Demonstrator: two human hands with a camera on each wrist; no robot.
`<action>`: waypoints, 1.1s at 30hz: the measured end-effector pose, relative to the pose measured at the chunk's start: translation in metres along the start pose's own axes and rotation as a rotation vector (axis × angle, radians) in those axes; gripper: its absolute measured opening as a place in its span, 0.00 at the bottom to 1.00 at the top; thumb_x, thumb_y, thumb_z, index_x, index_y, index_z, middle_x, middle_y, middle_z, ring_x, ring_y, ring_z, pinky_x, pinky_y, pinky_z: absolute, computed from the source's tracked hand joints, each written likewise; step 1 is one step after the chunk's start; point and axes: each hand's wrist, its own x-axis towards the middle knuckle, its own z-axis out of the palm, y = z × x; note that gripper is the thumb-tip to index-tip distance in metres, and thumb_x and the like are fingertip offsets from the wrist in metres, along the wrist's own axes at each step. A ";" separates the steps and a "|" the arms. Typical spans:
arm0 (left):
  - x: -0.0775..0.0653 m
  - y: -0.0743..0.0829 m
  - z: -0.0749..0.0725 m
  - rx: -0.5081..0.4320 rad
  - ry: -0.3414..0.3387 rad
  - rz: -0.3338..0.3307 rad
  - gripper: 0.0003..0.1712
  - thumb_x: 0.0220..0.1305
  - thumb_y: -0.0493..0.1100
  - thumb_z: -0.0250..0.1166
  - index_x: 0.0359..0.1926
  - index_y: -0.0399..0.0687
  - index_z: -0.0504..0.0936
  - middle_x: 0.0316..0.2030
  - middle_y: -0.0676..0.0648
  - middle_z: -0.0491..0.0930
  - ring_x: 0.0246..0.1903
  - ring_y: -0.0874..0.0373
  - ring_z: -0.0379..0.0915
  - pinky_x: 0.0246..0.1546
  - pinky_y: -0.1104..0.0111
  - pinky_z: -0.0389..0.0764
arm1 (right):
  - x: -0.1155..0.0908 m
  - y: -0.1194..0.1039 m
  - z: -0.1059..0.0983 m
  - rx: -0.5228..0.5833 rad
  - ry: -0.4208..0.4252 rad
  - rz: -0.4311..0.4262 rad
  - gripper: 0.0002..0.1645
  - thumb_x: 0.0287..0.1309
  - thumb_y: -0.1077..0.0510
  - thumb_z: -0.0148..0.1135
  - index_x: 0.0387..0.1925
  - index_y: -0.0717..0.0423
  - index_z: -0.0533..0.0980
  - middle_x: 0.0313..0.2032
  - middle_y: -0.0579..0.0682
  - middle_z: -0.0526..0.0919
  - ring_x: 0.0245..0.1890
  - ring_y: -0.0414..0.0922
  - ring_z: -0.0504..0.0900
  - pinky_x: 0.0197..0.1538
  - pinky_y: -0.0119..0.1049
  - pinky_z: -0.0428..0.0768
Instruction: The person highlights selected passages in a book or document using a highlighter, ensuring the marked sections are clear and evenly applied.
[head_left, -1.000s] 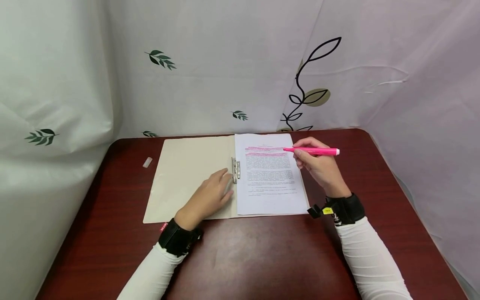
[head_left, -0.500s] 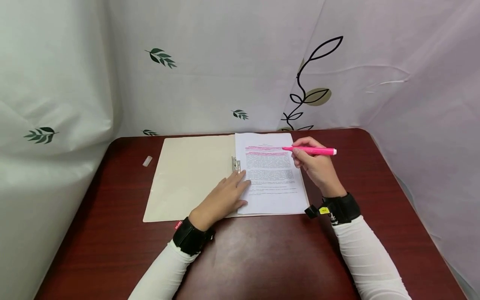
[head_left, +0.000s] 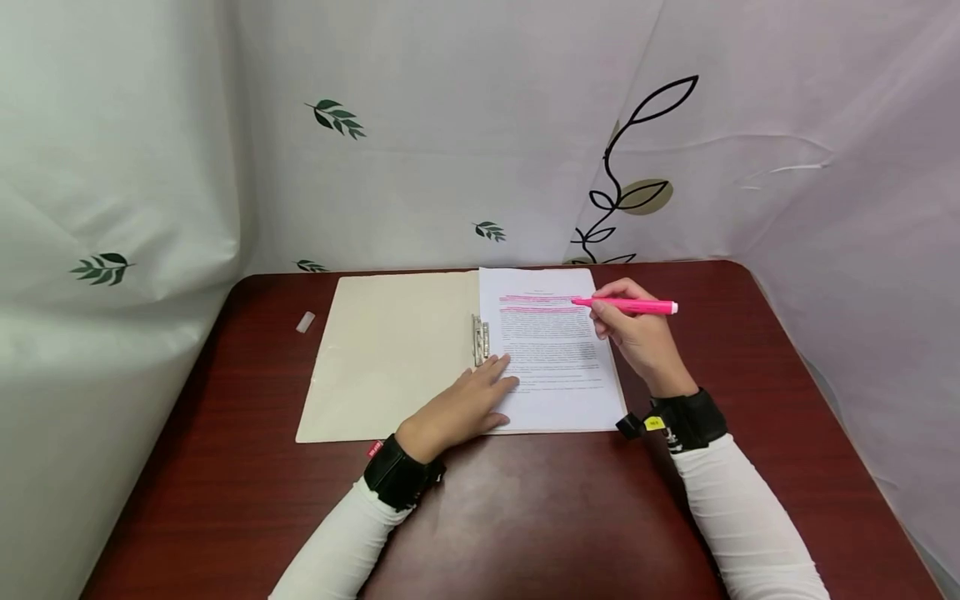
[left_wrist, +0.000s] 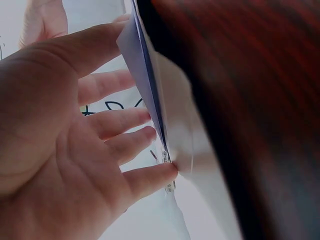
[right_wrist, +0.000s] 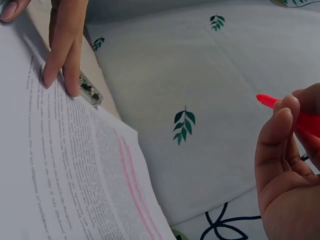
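Observation:
A pink highlighter (head_left: 637,306) is pinched in my right hand (head_left: 637,346), its tip at or just above the upper right of the printed sheets (head_left: 562,408); contact is hard to tell. In the right wrist view the highlighter (right_wrist: 306,122) appears apart from the paper (right_wrist: 75,165), which carries pink lines. My left hand (head_left: 463,404) rests on the lower left of the sheets with fingers spread and extended, beside the metal clip (head_left: 480,340). Under the sheets lies a cream folder (head_left: 397,350), opened flat. The left wrist view shows the left fingertips (left_wrist: 170,171) against the paper and folder.
On the dark red table (head_left: 525,517), a small whitish piece (head_left: 305,322) lies left of the folder. A pale curtain (head_left: 420,133) with leaf prints hangs behind the table and along both sides.
My left hand has moved right, from over the folder's left cover beside the clip onto the sheets' lower left. The right hand keeps nearly the same place with the highlighter.

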 end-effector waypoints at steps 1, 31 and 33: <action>0.000 0.000 0.000 -0.016 -0.008 -0.007 0.34 0.71 0.47 0.68 0.73 0.41 0.70 0.79 0.35 0.56 0.79 0.40 0.52 0.72 0.40 0.63 | 0.000 0.000 -0.001 0.004 0.001 0.006 0.03 0.68 0.68 0.63 0.41 0.61 0.77 0.24 0.50 0.81 0.22 0.40 0.77 0.27 0.26 0.78; -0.002 -0.004 0.000 -0.052 -0.085 -0.032 0.36 0.73 0.47 0.66 0.76 0.44 0.66 0.81 0.38 0.50 0.81 0.42 0.44 0.77 0.43 0.55 | 0.042 -0.004 -0.010 0.104 -0.010 0.033 0.06 0.68 0.66 0.64 0.43 0.63 0.75 0.30 0.53 0.82 0.26 0.41 0.79 0.30 0.27 0.81; -0.002 -0.004 0.001 -0.055 -0.088 -0.034 0.35 0.73 0.47 0.65 0.76 0.44 0.66 0.81 0.38 0.50 0.81 0.42 0.44 0.77 0.43 0.55 | 0.045 -0.003 -0.008 0.088 -0.008 0.029 0.06 0.68 0.66 0.65 0.42 0.63 0.75 0.29 0.52 0.82 0.26 0.40 0.78 0.30 0.27 0.80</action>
